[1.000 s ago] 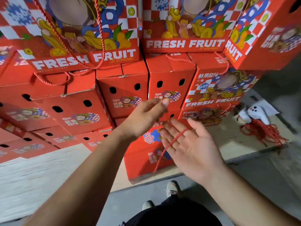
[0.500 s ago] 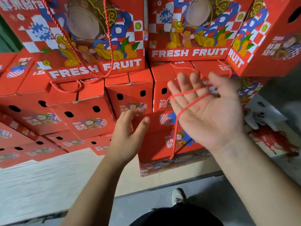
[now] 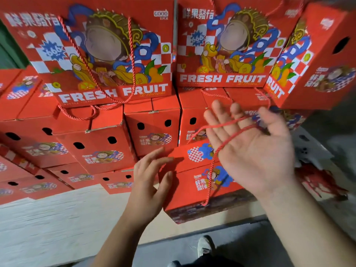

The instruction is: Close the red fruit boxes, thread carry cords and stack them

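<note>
Red carry cord (image 3: 230, 125): draped across palm of right hand (image 3: 256, 149), tail hanging in front of red fruit box (image 3: 196, 185) below. Judged light, limp, twisted, likely to slip off; pinch near free end for threading. Right grip: fingers spread flat, no clamp. Left hand (image 3: 148, 182): fingers relaxed, empty, just beside box. Stacked boxes (image 3: 107, 143) behind.

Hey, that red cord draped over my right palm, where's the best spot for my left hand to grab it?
Pinch the red cord on the free length hanging below the right hand, coming from the left, where the left hand already is. That stretch dangles clear of the palm in front of the red fruit box.
</note>
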Demonstrator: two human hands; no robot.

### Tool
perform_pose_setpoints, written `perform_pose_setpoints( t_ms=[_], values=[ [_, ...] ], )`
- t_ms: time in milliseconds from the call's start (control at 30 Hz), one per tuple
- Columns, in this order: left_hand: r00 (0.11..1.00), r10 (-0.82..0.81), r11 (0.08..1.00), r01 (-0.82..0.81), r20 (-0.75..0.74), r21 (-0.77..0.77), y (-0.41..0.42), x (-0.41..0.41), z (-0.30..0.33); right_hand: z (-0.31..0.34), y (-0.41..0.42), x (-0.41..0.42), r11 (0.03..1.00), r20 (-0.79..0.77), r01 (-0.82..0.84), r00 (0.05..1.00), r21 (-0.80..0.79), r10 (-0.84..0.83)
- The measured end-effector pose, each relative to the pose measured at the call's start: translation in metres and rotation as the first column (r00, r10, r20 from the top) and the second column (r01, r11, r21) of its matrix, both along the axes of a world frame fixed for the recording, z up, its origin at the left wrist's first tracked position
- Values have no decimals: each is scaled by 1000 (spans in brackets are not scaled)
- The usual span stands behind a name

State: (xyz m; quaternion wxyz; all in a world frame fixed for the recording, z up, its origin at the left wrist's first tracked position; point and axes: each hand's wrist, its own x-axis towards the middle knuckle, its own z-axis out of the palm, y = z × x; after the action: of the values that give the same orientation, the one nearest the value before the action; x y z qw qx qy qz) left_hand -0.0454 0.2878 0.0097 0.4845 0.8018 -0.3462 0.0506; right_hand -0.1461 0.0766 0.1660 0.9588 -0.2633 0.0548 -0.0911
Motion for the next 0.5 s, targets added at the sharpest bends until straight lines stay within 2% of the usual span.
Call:
perform_pose_setpoints(
  t_ms=[67, 133, 167, 200, 233, 267, 300, 367, 400, 433, 500],
  values=[
    [988, 53, 994, -38, -148, 100, -6, 5, -19, -17, -7, 3, 990, -183, -9, 983, -138, -17],
    [933, 87, 981, -19, -349, 192, -9, 2, -40, -36, -21, 2, 905, -469, -181, 883, -385, -23],
    [888, 81, 977, 20, -452, 213, -10, -3, -48, -45, -33, -5, 773, -604, -358, 796, -523, -40],
    [837, 59, 974, 72, -544, 216, -11, -10, -55, -53, -48, -14, 554, -704, -553, 705, -623, -88],
    [791, 26, 969, 132, -611, 211, -12, -16, -63, -64, -64, -25, 283, -753, -701, 635, -655, -173],
    [758, -11, 961, 188, -653, 201, -14, -24, -70, -76, -81, -37, 25, -735, -764, 609, -644, -299],
    [726, -58, 954, 243, -685, 176, -17, -32, -75, -89, -97, -49, -106, -673, -782, 589, -614, -447],
    [598, -210, 952, 305, -773, -23, -28, -50, -83, -121, -123, -73, -117, -496, -768, 513, -629, -701],
    [529, -283, 948, 278, -800, -152, -36, -57, -86, -139, -126, -81, -75, -449, -742, 480, -667, -753],
    [497, -318, 946, 220, -807, -237, -43, -61, -88, -157, -123, -86, 24, -494, -720, 452, -693, -743],
    [507, -317, 946, 110, -802, -304, -52, -59, -87, -185, -108, -83, 311, -652, -625, 440, -716, -618]
  ],
)
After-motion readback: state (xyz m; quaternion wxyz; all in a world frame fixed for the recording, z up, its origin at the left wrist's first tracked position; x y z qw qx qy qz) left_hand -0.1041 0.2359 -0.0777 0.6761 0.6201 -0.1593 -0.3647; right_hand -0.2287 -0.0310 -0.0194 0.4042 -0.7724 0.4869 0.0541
